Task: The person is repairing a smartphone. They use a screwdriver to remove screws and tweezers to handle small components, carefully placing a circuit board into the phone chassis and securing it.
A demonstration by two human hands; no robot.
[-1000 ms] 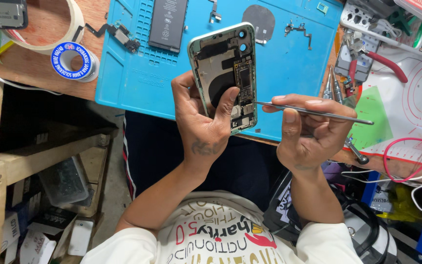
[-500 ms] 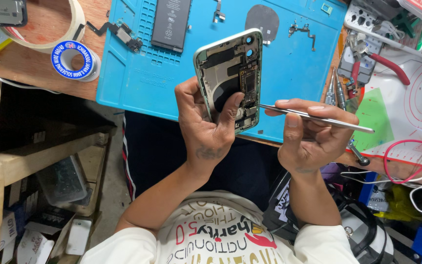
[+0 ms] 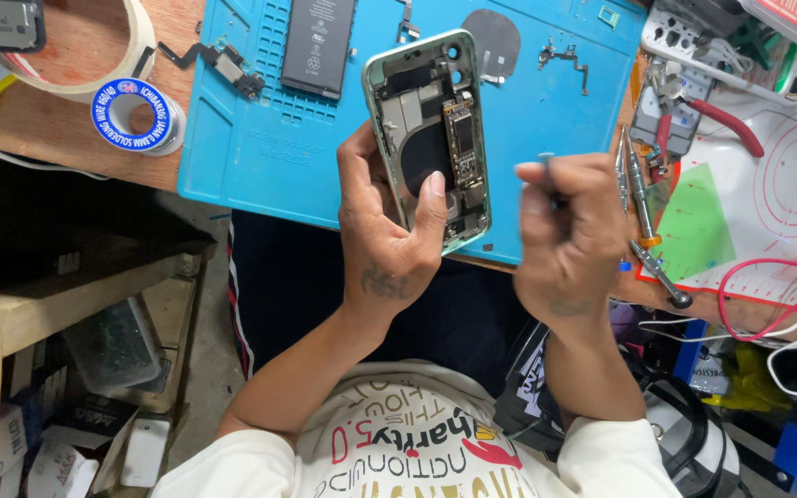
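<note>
My left hand [image 3: 385, 240] grips an opened phone housing [image 3: 431, 138] with a pale green rim, held upright above the blue work mat [image 3: 251, 148]. My thumb lies across its lower inside, beside the circuit board. My right hand [image 3: 569, 235] is curled into a fist just right of the phone, apart from it. It holds a thin metal tool [image 3: 546, 164], of which only the short end shows above the fingers, blurred.
On the mat lie a black battery [image 3: 317, 46], a round black coil [image 3: 493, 41] and small flex parts [image 3: 223, 65]. A solder spool [image 3: 136, 115] and tape roll [image 3: 131, 46] sit left. Screwdrivers [image 3: 638, 198], red-handled pliers [image 3: 726, 120] and a white mat [image 3: 749, 212] lie right.
My right hand has drawn the metal tool away from the phone's edge and turned it, so its long shaft no longer shows. The phone stays in my left hand.
</note>
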